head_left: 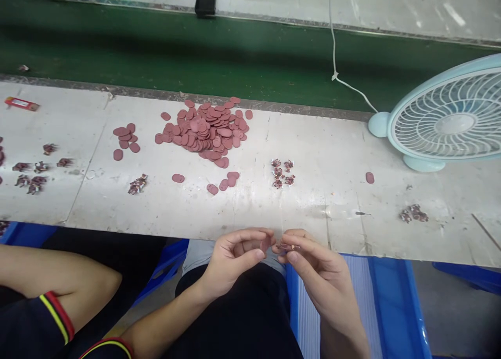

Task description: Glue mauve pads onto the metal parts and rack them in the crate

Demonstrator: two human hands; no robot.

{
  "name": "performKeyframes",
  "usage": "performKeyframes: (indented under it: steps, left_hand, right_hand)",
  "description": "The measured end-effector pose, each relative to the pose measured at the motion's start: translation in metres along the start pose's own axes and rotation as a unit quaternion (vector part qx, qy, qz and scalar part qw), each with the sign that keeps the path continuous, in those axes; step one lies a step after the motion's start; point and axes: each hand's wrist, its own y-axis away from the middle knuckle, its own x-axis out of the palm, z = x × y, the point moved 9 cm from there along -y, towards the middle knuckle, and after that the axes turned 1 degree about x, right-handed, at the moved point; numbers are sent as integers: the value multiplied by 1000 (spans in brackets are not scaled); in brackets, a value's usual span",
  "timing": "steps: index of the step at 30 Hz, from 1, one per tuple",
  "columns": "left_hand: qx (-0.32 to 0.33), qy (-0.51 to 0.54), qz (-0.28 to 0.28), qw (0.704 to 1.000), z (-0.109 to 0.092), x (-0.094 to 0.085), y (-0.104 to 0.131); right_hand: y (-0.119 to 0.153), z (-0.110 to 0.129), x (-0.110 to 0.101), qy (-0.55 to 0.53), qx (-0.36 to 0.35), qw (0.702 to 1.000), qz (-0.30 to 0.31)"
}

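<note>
Between the thumb and fingers of my left hand (230, 257) is a reddish-brown oval disc (265, 243), held on edge. My right hand (319, 267) pinches a small brown figurine (287, 248) with pale bits on it; its exact form is too small to make out. The two pieces face each other a short way apart, just past the table's front edge. Beyond my hands lies a small group of similar figurines (282, 173). A large heap of oval discs (207, 129) is at the middle of the table, with a few loose discs (227, 181) nearer to me.
A light-blue fan (450, 119) stands at the right, its white cord (352, 87) running back. More figurines (414, 213) lie near it, others (35, 176) at far left. A co-worker's arm (58, 275) is at my left. A blue crate (395, 307) sits below the table's edge.
</note>
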Motion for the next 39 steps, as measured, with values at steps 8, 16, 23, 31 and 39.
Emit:
performKeyframes:
  steps: [8, 16, 23, 31, 39]
  left_hand:
    - [-5, 50, 30, 998, 1, 10, -1]
    - [-20, 42, 9, 999, 4, 5, -1]
    - [-17, -6, 0, 1000, 1, 7, -1]
    - [-28, -33, 4, 999, -5, 8, -2]
    - [-13, -37, -18, 999, 0, 4, 0]
  right_hand:
    - [2, -17, -2, 17, 81, 996, -45]
    - [-1, -11, 2, 42, 64, 997, -26]
    - [-4, -10, 5, 4, 65, 998, -9]
    - [-4, -14, 5, -19, 64, 998, 2]
    - [-5, -15, 6, -33, 53, 998, -10]
